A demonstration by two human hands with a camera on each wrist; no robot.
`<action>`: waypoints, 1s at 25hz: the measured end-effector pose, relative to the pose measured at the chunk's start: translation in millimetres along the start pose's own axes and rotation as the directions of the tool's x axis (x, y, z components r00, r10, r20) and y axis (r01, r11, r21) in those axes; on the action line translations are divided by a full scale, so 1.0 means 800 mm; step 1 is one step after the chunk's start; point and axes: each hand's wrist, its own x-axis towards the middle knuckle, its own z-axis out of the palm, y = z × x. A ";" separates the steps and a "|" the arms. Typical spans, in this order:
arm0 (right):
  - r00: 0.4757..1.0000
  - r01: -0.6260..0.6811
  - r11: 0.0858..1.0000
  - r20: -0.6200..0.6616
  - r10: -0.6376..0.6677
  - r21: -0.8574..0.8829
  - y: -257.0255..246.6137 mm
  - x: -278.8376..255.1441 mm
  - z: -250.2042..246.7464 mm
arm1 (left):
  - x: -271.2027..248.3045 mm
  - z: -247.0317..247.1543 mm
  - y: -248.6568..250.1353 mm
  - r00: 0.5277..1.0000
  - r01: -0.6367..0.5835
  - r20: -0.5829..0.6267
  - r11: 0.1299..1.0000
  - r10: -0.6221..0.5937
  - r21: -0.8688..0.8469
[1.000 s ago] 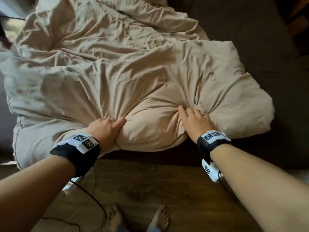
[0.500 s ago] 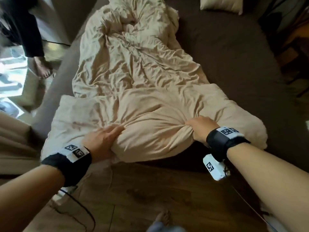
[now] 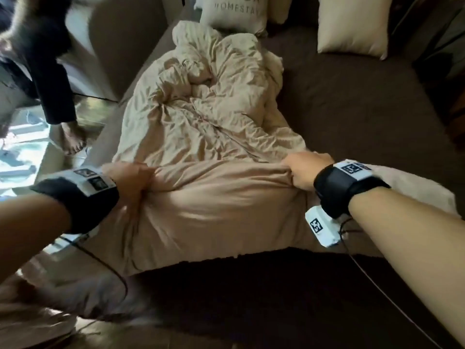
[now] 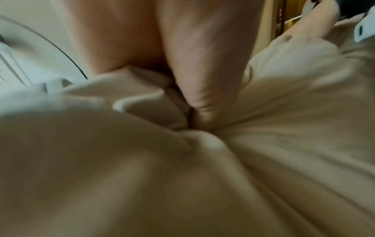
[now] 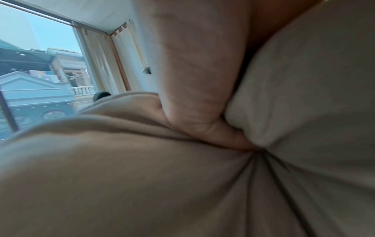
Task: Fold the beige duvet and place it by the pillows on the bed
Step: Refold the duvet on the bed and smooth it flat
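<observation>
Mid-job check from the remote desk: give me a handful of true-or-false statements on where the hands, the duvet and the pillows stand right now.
1. Both hands grip the duvet. True: the left hand and the right hand each bunch the beige duvet near its front end.
2. The duvet is already folded neatly. False: it lies crumpled lengthwise on the bed.
3. The lettered pillow and the plain pillow lie at the far end of the bed. True.
4. The right hand rests open and flat on the sheet. False: its fingers are curled round duvet fabric.
5. The duvet covers the plain pillow. False: that pillow lies apart, on bare sheet.
</observation>
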 end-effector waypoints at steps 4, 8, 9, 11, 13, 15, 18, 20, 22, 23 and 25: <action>0.900 -0.099 0.990 -0.415 0.133 0.102 0.016 0.069 -0.037 | 0.049 -0.049 -0.011 0.882 0.062 -0.443 0.971 -0.162 -0.231; 0.956 -0.004 0.985 -0.287 0.055 0.172 -0.037 0.073 0.067 | 0.062 0.041 0.011 0.987 0.122 -0.071 0.963 -0.143 -0.242; 0.977 -0.017 0.989 -0.208 0.048 0.147 -0.046 0.080 0.091 | 0.077 0.064 0.000 0.987 0.138 -0.037 0.949 -0.155 -0.285; 0.982 -0.091 0.986 -0.153 0.112 0.139 -0.039 0.121 0.128 | 0.121 0.102 -0.040 0.991 0.131 0.013 0.911 -0.137 -0.391; 0.981 -0.165 0.978 -0.076 0.176 0.129 -0.015 0.165 0.153 | 0.160 0.134 -0.071 0.996 0.078 0.065 0.901 -0.055 -0.426; 0.974 -0.227 0.966 0.025 0.226 0.120 0.010 0.202 0.172 | 0.193 0.165 -0.087 0.994 0.037 0.105 0.905 0.008 -0.424; 0.969 -0.244 0.942 0.015 0.247 0.229 0.001 0.214 0.148 | 0.204 0.142 -0.094 0.977 0.036 0.205 0.911 0.054 -0.411; 0.937 -0.110 0.920 -0.270 0.222 0.375 -0.031 0.216 0.109 | 0.193 0.096 -0.087 0.976 0.033 0.211 0.933 0.047 -0.359; 0.925 0.050 0.937 -0.369 0.087 0.347 -0.074 0.244 0.057 | 0.198 0.035 -0.058 0.997 -0.042 0.054 0.961 0.059 -0.272; 0.955 0.056 0.951 -0.295 0.038 0.303 -0.091 0.261 0.043 | 0.209 0.004 -0.033 0.996 -0.087 0.006 0.961 0.092 -0.262; 0.989 -0.048 0.959 -0.120 0.084 0.280 -0.077 0.292 0.036 | 0.249 -0.038 0.014 0.992 -0.108 0.031 0.945 0.124 -0.309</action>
